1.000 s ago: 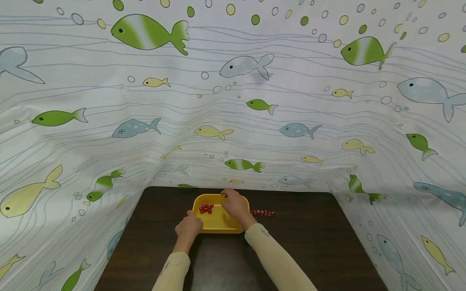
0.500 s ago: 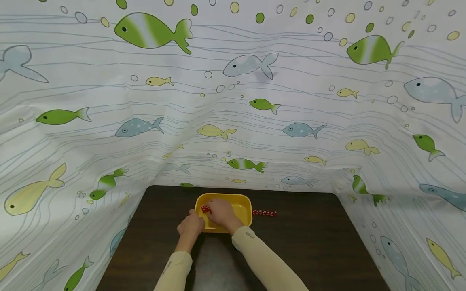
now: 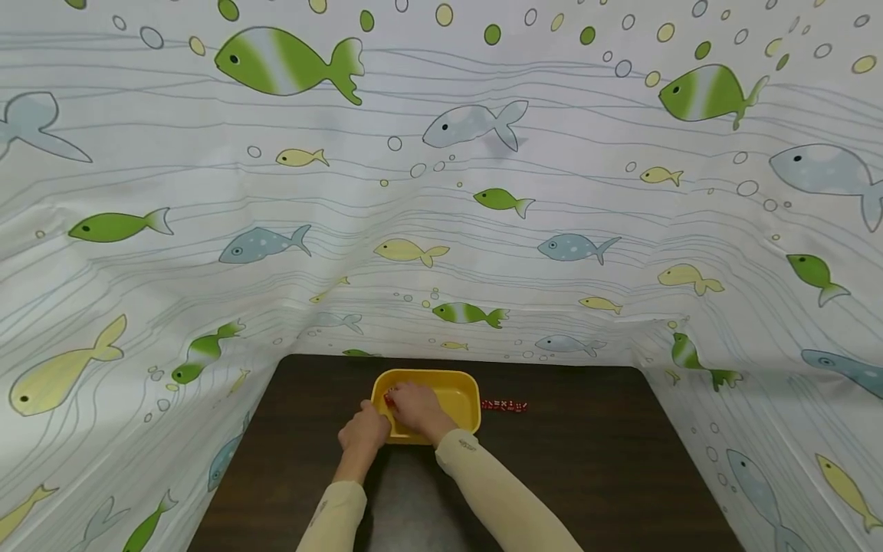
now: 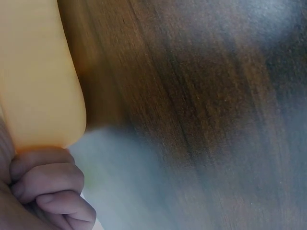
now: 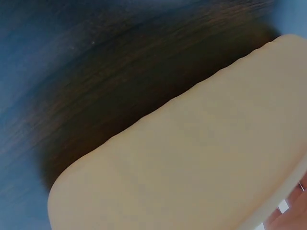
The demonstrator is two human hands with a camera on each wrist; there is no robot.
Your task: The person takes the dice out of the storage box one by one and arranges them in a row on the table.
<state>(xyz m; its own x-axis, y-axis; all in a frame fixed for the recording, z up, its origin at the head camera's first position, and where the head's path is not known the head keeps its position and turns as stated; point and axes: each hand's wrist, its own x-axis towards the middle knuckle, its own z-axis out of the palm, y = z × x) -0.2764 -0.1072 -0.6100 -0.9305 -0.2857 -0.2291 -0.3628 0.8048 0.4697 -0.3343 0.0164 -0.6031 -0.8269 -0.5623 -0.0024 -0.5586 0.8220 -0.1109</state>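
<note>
In the head view a yellow tray lies near the table's far edge. My left hand grips its front left corner; the left wrist view shows the curled fingers right against the tray wall. Over the tray's left half, my right hand reaches down to the red dice, its fingertips at them. Most of these dice are hidden behind that hand, and I cannot tell whether it pinches one. The tray's outer wall fills much of the right wrist view.
Just right of the tray, a short row of red dice lies on the dark wooden table. A white sheet with printed fish rises behind the table and along both sides.
My right hand has moved left, from the tray's right half to the dice on its left, and now covers most of them. My left hand has kept its grip on the tray corner.
</note>
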